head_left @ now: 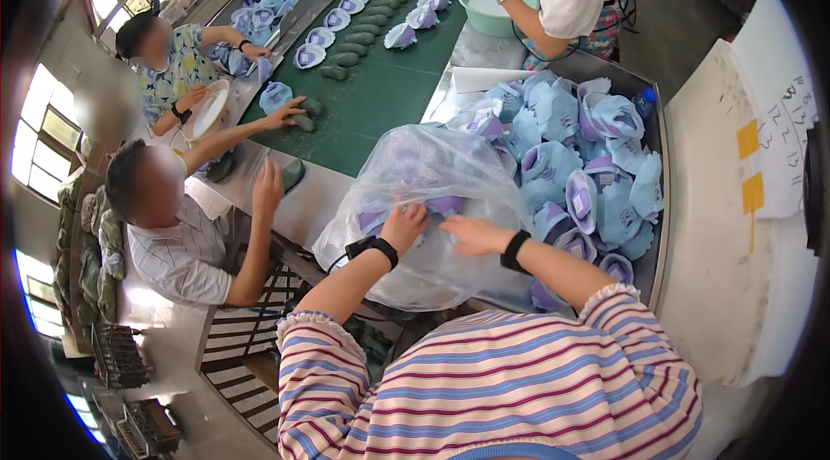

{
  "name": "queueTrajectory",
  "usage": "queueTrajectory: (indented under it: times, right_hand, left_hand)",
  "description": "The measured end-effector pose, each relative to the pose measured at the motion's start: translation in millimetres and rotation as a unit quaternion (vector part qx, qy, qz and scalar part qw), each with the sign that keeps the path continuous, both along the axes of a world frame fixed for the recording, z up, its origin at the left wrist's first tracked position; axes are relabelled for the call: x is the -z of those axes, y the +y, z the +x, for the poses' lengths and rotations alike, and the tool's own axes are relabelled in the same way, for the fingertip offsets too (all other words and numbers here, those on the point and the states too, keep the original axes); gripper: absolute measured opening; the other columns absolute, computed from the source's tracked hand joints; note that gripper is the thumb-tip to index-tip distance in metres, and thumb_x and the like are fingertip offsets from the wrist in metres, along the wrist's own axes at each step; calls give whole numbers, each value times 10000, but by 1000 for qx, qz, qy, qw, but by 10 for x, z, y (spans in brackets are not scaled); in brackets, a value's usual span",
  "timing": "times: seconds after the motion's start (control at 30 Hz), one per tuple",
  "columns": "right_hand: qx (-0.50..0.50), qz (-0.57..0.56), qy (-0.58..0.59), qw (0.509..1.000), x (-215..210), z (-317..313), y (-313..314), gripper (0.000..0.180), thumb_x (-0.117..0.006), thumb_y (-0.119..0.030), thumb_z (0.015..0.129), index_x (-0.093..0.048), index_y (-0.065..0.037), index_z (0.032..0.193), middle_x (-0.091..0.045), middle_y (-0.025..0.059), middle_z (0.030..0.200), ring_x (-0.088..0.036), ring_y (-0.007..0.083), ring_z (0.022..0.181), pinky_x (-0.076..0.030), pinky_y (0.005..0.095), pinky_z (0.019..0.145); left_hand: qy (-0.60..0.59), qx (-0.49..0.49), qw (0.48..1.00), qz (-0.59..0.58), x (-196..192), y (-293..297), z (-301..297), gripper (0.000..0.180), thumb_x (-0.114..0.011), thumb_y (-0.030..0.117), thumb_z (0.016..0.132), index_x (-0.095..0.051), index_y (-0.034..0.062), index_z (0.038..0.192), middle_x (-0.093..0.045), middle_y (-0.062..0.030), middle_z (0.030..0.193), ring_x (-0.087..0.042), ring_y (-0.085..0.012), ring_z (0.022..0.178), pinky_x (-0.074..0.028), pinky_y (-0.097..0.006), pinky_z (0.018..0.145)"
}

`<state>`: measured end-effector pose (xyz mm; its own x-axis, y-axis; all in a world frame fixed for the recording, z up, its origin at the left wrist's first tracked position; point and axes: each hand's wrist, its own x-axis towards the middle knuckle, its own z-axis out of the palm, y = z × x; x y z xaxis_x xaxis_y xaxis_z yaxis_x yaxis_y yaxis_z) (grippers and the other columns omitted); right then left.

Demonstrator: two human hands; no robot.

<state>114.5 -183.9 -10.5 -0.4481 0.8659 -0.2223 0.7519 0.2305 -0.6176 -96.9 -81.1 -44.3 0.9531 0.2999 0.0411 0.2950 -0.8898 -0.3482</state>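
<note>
Both hands rest at frame centre on a clear plastic bag (432, 175) of purple-blue pieces: left hand (405, 226) curled, gripping the film, right hand (467, 235) flatter, pressing it. Bulging upward from both, the bag lies equally near each, beside loose pieces (596, 166) at right.

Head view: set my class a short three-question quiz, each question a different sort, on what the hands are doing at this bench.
1. True or false: both hands rest on the clear plastic bag.
2. Which lies right of the bag? A) pile of blue shoe parts B) green basin C) white plate
3. What does each wrist wear?

Key
1. True: left hand and right hand press on it.
2. A
3. A black band.
</note>
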Motion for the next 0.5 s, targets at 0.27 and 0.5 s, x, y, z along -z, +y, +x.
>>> queueTrajectory:
  times: [0.27,0.5]
  right_hand:
    - [39,0,-104,994,320,43,384,519,-497,-61,794,-442,-91,1309,-396,130,1389,-543,358,1098,-455,426,898]
    - [98,-67,-13,993,176,364,106,705,-594,-197,768,-310,-9,1386,-326,217,1424,-495,362,1172,-422,403,954]
  left_hand:
    - [250,-97,963,32,732,143,283,279,-514,234,823,-706,104,977,-634,-88,1118,-487,-298,1137,-394,-499,911]
    - [28,-106,976,-190,-559,391,61,194,-546,139,794,-706,92,893,-665,-98,972,-614,-297,941,-468,-445,855]
